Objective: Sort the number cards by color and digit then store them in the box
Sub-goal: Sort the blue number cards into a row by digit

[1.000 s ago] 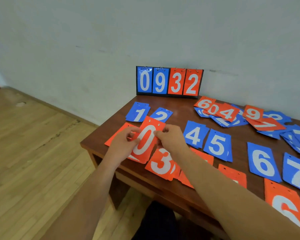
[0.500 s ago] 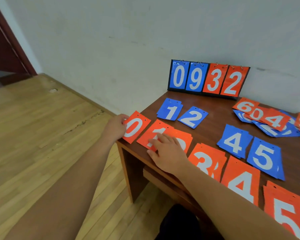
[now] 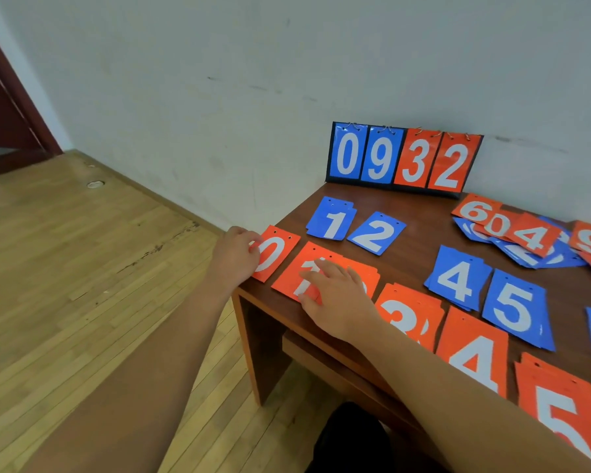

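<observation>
Two bare hands work at the near corner of a brown wooden table [image 3: 420, 213]. The left hand [image 3: 234, 257] pinches the edge of the orange 0 card [image 3: 277, 252] at the table's very corner, fingers curled on it. The right hand [image 3: 338, 298] lies flat with its fingers spread open, pressing on the orange 1 pile [image 3: 301, 271] just beside the 0.

Along the near edge runs an orange row: the orange 3 pile [image 3: 413, 312], the orange 4 card [image 3: 475, 353] and the orange 5 pile [image 3: 560, 404]. So the orange cards look partly sorted, going up in order.

A bit farther back sits a blue row: the blue 1 pile [image 3: 331, 220], the blue 2 card [image 3: 376, 232], then a gap, then the blue 4 pile [image 3: 458, 276] and the blue 5 pile [image 3: 516, 308]. No blue 3 shows in that row.

Farther right is a mixed heap [image 3: 526, 240] of orange and blue cards, all jumbled. Those are not sorted yet. No box can be seen, so it looks like nothing is stored. The job seems about halfway through sorting.

At the back, a scoreboard stand [image 3: 403, 158] leans at the wall and reads 0 9 3 2.

Behind it is a plain pale wall [image 3: 219, 80] with some marks. A light wooden floor [image 3: 82, 268] lies to the left, and a dark red door frame [image 3: 11, 97] is in the far corner.
</observation>
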Demonstrator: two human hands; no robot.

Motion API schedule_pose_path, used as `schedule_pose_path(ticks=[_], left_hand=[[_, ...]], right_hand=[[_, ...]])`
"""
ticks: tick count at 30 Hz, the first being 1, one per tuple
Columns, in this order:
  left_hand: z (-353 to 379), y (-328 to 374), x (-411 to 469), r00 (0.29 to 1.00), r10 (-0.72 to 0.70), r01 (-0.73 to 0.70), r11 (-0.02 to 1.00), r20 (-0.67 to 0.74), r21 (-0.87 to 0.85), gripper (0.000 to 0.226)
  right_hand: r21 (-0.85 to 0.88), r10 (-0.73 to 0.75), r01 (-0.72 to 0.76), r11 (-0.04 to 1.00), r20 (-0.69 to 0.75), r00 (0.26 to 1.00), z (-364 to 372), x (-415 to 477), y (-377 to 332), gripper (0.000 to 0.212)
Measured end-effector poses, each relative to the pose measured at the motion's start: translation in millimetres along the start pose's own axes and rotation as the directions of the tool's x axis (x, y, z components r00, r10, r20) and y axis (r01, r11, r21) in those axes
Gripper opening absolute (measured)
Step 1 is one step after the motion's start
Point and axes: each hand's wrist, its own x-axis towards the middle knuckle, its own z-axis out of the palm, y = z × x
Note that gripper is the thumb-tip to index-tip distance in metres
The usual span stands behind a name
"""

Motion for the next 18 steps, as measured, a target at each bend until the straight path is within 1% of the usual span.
schedule_pose_path(ticks=[3, 7, 10, 13, 18], left_hand=[[-4, 19, -2, 0.999, 0.039, -0.04, 0.996, -0.012, -0.086, 0.022], [5, 72, -1, 0.989, 0.147, -0.141, 0.97, 0.016, -0.199, 0.019], [24, 124, 7, 0.966, 0.253, -0.235, 0.945, 0.054, -0.229, 0.019], [49, 182, 16, 0.928, 0.344, -0.304, 0.921, 0.146, -0.242, 0.019], [94, 281, 26, 0.868, 0.446, -0.384, 0.882, 0.218, -0.273, 0.033]], right_hand=[[0.051, 0.03, -0.025, 0.998, -0.093, 0.995, -19, -3, 10, 0.051], [0.071, 0.159, -0.147, 0.987, -0.196, 0.968, -57, -7, 53, 0.052], [0.108, 0.272, -0.252, 0.962, -0.265, 0.925, -85, -17, 104, 0.052], [0.093, 0.369, -0.358, 0.929, -0.299, 0.88, -109, -32, 158, 0.053], [0.085, 0.507, -0.509, 0.856, -0.328, 0.797, -137, -64, 244, 0.046]])
